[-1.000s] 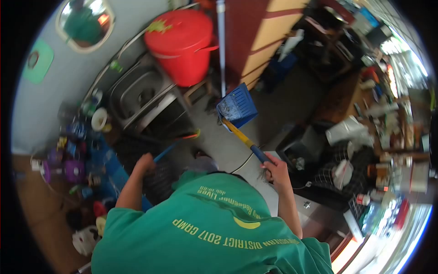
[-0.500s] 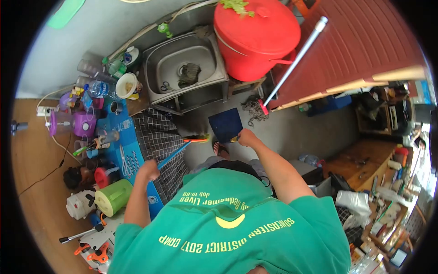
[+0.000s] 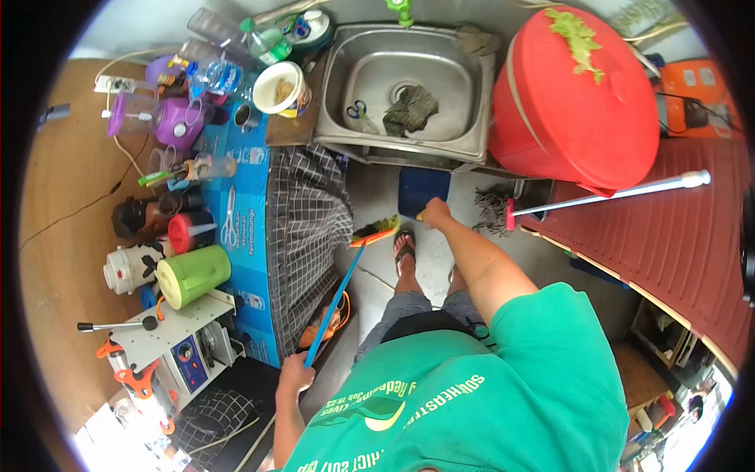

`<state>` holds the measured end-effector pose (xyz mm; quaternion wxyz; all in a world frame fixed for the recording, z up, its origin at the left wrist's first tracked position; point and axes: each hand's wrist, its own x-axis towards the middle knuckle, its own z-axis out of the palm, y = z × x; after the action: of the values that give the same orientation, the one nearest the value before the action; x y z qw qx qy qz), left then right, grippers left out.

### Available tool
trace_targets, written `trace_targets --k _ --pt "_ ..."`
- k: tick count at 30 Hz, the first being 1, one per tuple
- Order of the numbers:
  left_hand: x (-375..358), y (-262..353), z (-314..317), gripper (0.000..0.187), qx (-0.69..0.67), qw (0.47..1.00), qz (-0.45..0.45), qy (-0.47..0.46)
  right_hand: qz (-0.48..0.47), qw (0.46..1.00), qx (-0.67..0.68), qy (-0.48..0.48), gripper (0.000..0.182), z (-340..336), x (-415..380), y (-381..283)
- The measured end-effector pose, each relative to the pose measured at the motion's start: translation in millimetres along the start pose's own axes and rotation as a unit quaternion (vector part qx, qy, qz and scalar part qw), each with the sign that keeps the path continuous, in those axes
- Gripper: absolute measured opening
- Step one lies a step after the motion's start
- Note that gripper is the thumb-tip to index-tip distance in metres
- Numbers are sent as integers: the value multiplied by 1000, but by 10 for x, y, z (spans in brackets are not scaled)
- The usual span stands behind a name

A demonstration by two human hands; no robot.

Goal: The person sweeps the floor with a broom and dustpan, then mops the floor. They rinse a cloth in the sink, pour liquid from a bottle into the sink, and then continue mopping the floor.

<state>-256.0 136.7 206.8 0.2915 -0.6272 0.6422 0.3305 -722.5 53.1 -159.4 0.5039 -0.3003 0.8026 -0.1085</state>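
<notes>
My left hand (image 3: 294,373) is wrapped round the blue handle of a broom (image 3: 338,293), low on the left side of the view. The broom's orange and yellow-green head rests on the floor beside my sandalled foot (image 3: 404,253). Closed on a dark blue dustpan (image 3: 423,191) is my right hand (image 3: 433,212); it grips the handle end, and the pan lies at floor level in front of the sink. A small gap separates the broom head from the pan.
A steel sink (image 3: 334,86) holds a dark cloth and scissors. To its right stands a big red lidded bucket (image 3: 578,102), with a mop (image 3: 605,197) leaning below it. Left is a blue-covered table (image 3: 250,212) with bottles, a green pitcher (image 3: 193,277) and a checkered cloth (image 3: 307,236).
The view has swung, bringing the sink and bucket closer. My left hand has drawn back towards my body with the broom. Both hands keep their grip.
</notes>
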Motion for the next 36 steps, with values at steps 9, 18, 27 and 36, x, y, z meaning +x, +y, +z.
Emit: trace_targets --k 9,18,27,36 --pt "-122 217 338 33 -70 996 -44 -10 27 999 46 12 19 -42 -5 -655" --pt "-64 86 614 31 -98 995 -8 0 -8 999 -9 39 14 -104 61 -891" --pt "-14 -3 472 43 -51 999 10 -15 -7 990 10 138 46 -74 934 -454" --pt "91 117 158 49 -43 997 32 -50 -89 954 77 277 88 -381 701 -550"
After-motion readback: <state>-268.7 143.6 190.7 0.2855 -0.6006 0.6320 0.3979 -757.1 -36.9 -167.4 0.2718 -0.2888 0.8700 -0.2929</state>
